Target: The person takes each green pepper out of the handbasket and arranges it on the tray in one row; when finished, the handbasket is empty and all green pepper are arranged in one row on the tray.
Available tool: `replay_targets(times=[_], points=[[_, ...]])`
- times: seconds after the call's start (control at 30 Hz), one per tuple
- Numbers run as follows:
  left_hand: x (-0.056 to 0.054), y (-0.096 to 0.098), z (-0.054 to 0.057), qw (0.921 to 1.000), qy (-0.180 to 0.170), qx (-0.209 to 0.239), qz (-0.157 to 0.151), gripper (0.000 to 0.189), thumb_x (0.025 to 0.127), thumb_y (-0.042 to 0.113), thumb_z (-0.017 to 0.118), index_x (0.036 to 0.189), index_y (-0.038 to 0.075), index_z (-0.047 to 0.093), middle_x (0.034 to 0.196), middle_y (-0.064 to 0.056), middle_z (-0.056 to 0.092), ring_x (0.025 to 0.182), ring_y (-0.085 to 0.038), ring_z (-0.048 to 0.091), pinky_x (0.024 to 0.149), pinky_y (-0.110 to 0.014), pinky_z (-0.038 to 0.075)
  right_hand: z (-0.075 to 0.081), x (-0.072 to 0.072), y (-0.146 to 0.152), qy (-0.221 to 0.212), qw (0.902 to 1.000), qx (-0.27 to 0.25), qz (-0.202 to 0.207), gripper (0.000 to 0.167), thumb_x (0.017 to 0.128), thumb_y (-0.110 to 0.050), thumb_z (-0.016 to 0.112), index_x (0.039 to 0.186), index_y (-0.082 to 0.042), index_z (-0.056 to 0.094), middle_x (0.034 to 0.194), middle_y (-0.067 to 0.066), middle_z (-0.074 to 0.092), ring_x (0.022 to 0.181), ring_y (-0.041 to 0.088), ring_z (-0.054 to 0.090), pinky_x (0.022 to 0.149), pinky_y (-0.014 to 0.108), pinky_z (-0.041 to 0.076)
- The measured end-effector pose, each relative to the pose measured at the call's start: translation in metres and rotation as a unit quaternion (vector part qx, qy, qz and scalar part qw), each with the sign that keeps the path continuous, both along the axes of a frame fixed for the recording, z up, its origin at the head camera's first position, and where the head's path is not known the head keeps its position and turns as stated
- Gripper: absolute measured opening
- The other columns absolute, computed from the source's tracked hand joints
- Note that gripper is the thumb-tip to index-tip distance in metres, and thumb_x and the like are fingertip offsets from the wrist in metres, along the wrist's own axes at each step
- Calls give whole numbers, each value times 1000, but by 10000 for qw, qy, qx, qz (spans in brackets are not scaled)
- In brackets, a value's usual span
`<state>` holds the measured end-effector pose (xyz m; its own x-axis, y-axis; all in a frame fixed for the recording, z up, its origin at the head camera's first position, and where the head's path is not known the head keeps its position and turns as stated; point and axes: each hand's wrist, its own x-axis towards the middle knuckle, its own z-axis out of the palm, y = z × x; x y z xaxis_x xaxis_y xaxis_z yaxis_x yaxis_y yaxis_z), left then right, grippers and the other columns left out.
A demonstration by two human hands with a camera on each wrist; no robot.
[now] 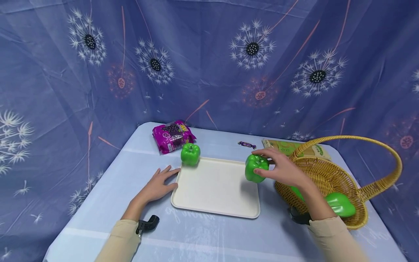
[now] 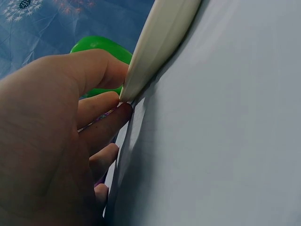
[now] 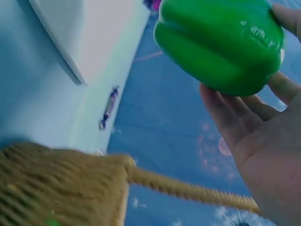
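My right hand (image 1: 284, 169) grips a glossy green bell pepper (image 1: 252, 171) between thumb and fingers, held above the right side of a cream rectangular tray (image 1: 214, 187). In the right wrist view the pepper (image 3: 221, 42) fills the top, with fingertips behind it. My left hand (image 1: 159, 185) rests at the tray's left edge; its thumb and fingertips touch the rim (image 2: 153, 47). Another green bell pepper (image 1: 190, 154) sits at the tray's far left corner. A wicker basket (image 1: 317, 176) stands at the right, holding green items (image 1: 341, 204) partly hidden by my forearm.
Behind the tray lies a purple snack bag (image 1: 173, 136). A small wrapped candy (image 1: 247, 145) is at the back, and a flat greenish-tan package (image 1: 296, 148) lies behind the basket. The basket's tall handle (image 1: 394, 160) arches up. A blue dandelion-print cloth (image 1: 203, 65) hangs behind the table.
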<state>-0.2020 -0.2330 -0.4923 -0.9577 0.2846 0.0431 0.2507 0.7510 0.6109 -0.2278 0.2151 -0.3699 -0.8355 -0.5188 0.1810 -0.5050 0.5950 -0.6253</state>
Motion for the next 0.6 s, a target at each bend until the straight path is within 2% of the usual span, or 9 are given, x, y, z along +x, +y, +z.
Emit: replay_targets(times=[0.13, 0.37, 0.6], points=[[1, 0, 0, 10000, 21, 8, 14, 57, 90, 31, 64, 143, 18, 48, 149, -20, 36, 141, -34, 23, 117, -51, 2, -8, -8, -14, 19, 10000, -44, 69, 58, 80, -44, 77, 131, -28, 56, 119, -4, 55, 105, 18, 54, 84, 43, 50], [-1, 1, -1, 10000, 17, 6, 5, 58, 90, 32, 64, 143, 18, 48, 149, -20, 36, 142, -34, 22, 117, -50, 1, -17, -25, -34, -94, 9999, 21, 139, 61, 79, -48, 76, 132, -26, 55, 127, 0, 53, 104, 20, 57, 80, 39, 54], [1, 0, -1, 10000, 23, -20, 40, 58, 89, 31, 64, 143, 17, 48, 148, -20, 36, 141, -35, 22, 116, -53, 2, -30, -45, -46, -359, 9993, -44, 133, 65, 78, -43, 79, 133, -18, 56, 128, 0, 55, 109, 22, 55, 88, 42, 53]])
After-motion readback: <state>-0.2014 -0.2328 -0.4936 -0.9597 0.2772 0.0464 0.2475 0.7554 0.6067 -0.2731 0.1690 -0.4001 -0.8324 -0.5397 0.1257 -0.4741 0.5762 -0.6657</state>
